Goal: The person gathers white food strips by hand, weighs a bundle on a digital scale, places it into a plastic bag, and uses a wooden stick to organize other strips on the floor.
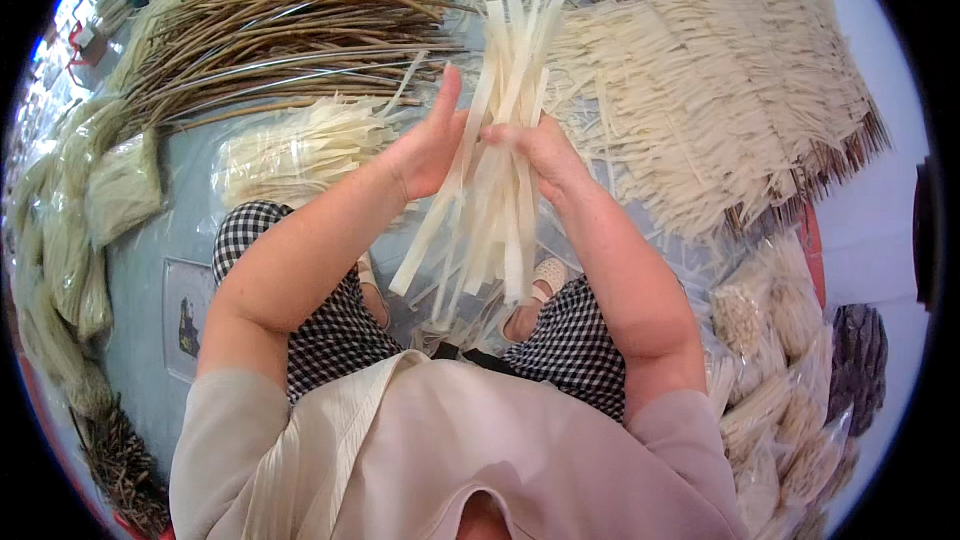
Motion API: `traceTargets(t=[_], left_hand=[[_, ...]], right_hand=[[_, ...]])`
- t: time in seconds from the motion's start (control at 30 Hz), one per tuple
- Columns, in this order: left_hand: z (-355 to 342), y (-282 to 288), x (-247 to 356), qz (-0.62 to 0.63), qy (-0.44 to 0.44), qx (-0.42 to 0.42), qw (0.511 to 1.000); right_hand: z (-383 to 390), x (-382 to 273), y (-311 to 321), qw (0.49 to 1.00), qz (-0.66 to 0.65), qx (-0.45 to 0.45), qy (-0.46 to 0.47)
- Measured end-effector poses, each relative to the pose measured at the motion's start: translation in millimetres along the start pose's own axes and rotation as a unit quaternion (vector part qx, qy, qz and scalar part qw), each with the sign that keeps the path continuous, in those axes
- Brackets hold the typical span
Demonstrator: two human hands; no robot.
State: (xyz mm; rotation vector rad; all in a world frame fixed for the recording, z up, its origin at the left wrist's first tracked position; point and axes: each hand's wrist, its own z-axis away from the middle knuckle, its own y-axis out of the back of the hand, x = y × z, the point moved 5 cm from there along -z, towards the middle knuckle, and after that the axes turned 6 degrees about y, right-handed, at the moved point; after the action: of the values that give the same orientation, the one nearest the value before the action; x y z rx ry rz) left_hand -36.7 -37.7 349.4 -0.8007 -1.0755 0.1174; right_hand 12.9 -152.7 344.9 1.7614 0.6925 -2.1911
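Gripped upright between both hands: a bundle of pale flat strips [497,140]. Left hand [428,145] flat-open against it, right hand [540,148] closed around it. Beyond, brown reeds [290,30] far left.

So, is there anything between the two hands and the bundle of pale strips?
Nothing visible. The left hand and the right hand both touch the bundle of pale strips directly, one on each side.
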Motion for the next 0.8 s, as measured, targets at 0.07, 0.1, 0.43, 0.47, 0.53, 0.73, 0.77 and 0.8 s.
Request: traceTargets(t=[0.07, 0.1, 0.43, 0.47, 0.53, 0.73, 0.77, 0.8], left_hand=[[2.6, -2.2, 2.9, 0.004, -0.051, -0.010, 0.999], [-1.7, 0.5, 0.0, 0.005, -0.052, -0.012, 0.999], [-8.6, 17.1, -9.5, -0.117, -0.116, 0.218, 0.962], [-9.2, 23.8, -9.8, -0.115, -0.098, 0.217, 0.965], [-12.6, 36.4, -9.2, -0.055, -0.071, 0.220, 0.971], [-13.9, 38.7, 3.6, 0.047, -0.053, 0.184, 0.980], [-14.2, 41.1, 4.0, 0.043, -0.056, 0.182, 0.981], [-15.2, 48.4, 0.0, 0.019, -0.026, 0.185, 0.982]], right_hand=[[-0.8, 6.6, 0.8, 1.000, -0.017, -0.017, -0.003], [-0.4, 7.9, -0.6, 0.999, -0.034, -0.035, -0.006], [17.5, -6.8, -33.7, 0.921, 0.339, -0.191, 0.028], [17.6, -5.5, -36.5, 0.871, 0.447, -0.186, 0.086], [15.9, -6.6, -36.3, 0.837, 0.501, -0.144, 0.164], [6.9, -36.8, -15.5, 0.940, 0.308, -0.125, 0.081], [4.2, -36.8, -5.9, 0.969, 0.230, -0.065, 0.067], [-8.6, -33.4, 8.4, 0.968, 0.231, -0.020, 0.093]])
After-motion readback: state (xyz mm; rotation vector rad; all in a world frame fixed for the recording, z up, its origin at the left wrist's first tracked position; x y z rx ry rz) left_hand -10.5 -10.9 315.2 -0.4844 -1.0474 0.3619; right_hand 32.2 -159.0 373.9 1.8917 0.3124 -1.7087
